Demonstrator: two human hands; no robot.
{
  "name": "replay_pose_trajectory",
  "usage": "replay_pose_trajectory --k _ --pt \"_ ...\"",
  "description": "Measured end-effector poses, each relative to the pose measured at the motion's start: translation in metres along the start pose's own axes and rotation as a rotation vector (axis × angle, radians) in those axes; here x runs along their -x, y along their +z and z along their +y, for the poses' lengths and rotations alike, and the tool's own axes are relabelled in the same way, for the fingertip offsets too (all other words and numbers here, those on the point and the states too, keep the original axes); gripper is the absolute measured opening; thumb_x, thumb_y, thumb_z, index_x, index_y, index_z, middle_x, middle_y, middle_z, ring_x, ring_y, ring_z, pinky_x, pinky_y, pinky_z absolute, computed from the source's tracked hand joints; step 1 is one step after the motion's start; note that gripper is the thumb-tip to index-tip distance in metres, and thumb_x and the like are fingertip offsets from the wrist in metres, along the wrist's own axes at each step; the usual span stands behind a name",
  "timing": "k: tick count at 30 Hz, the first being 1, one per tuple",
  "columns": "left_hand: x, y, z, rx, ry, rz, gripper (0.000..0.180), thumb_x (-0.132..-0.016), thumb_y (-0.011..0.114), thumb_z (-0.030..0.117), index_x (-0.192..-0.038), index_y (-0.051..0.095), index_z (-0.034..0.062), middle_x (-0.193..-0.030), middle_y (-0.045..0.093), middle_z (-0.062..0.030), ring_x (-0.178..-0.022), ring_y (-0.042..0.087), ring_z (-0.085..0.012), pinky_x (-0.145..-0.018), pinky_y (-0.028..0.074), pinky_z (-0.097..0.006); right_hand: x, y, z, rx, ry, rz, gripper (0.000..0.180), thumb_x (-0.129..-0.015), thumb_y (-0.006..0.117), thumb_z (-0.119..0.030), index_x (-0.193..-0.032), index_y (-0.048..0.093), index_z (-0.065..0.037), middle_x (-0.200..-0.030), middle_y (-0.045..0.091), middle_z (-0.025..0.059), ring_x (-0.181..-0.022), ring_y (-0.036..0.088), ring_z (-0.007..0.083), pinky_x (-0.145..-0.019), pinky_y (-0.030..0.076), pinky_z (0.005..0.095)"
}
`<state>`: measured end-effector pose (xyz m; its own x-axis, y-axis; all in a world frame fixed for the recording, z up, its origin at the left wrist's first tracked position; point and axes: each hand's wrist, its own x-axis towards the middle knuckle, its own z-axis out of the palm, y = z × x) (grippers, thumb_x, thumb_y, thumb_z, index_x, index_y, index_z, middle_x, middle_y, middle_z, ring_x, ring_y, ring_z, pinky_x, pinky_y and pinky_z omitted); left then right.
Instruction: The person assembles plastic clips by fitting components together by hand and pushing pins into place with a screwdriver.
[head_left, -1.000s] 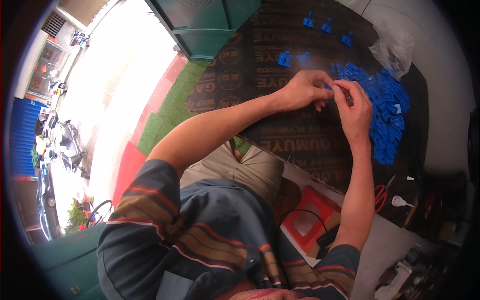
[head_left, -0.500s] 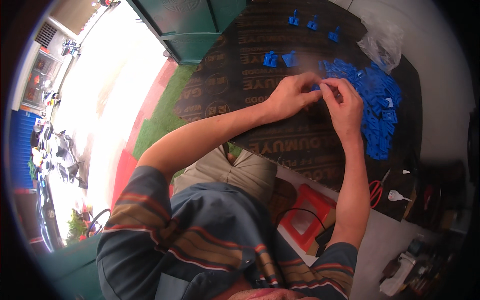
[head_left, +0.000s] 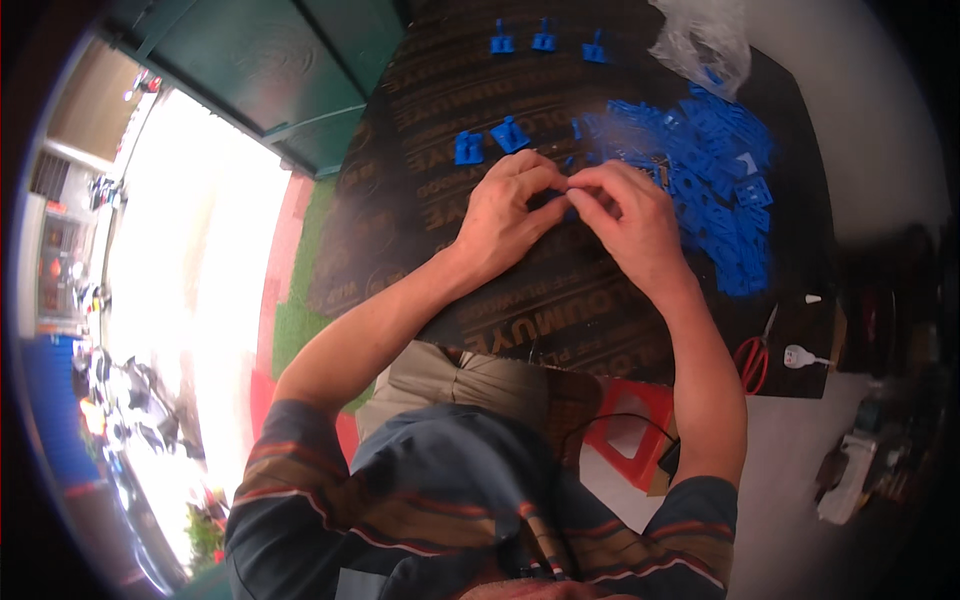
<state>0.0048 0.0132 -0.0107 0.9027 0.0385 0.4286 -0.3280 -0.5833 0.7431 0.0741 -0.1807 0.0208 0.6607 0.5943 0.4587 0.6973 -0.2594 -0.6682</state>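
My left hand (head_left: pixel 505 215) and my right hand (head_left: pixel 632 225) meet fingertip to fingertip over the dark table. Both are closed in a pinch around a small blue plastic part (head_left: pixel 571 213), of which only a sliver shows between the fingers; its shape is hidden. Just beyond the left hand stand two blue assembled pieces (head_left: pixel 468 148). Farther back, three blue pieces with upright pins (head_left: pixel 543 40) form a row. A big heap of flat blue plastic parts (head_left: pixel 715 170) spreads beside and beyond my right hand.
A clear plastic bag (head_left: pixel 705 45) lies behind the heap. Red-handled scissors (head_left: pixel 753 362) and a white plug-like piece (head_left: pixel 800 356) rest near the table's right corner. A red stool (head_left: pixel 635 435) stands below the table edge. At the left is a green metal door (head_left: pixel 270 80).
The view has shifted, so the table and its pieces appear farther left. My hands stay together at the fingertips; the blue bit between them is now less visible.
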Motion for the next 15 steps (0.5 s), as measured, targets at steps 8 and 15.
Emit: replay_pose_trajectory --k 8,15 --pt "-0.0024 0.0026 0.0047 -0.148 0.016 -0.043 0.019 -0.086 0.079 0.010 -0.103 0.075 0.0034 -0.105 0.068 -0.0093 -0.102 0.063 -0.0327 -0.091 0.053 -0.044 0.0015 0.0005 0.0041 0.003 0.031 -0.036 0.009 -0.094 0.078 -0.008 -0.098 0.071 -0.006 -0.093 0.071 0.0074 -0.085 0.072 0.0267 -0.072 0.058 0.0380" --pt "-0.0034 0.0024 0.0026 -0.215 0.089 -0.028 0.019 -0.085 0.079 0.011 -0.102 0.073 0.0062 -0.103 0.067 -0.0093 -0.101 0.063 -0.0329 -0.090 0.049 -0.046 0.0013 0.0020 0.0063 0.171 -0.159 0.031 0.012 -0.092 0.080 -0.008 -0.096 0.070 -0.007 -0.090 0.070 0.0054 -0.081 0.071 0.0265 -0.069 0.057 0.0380"
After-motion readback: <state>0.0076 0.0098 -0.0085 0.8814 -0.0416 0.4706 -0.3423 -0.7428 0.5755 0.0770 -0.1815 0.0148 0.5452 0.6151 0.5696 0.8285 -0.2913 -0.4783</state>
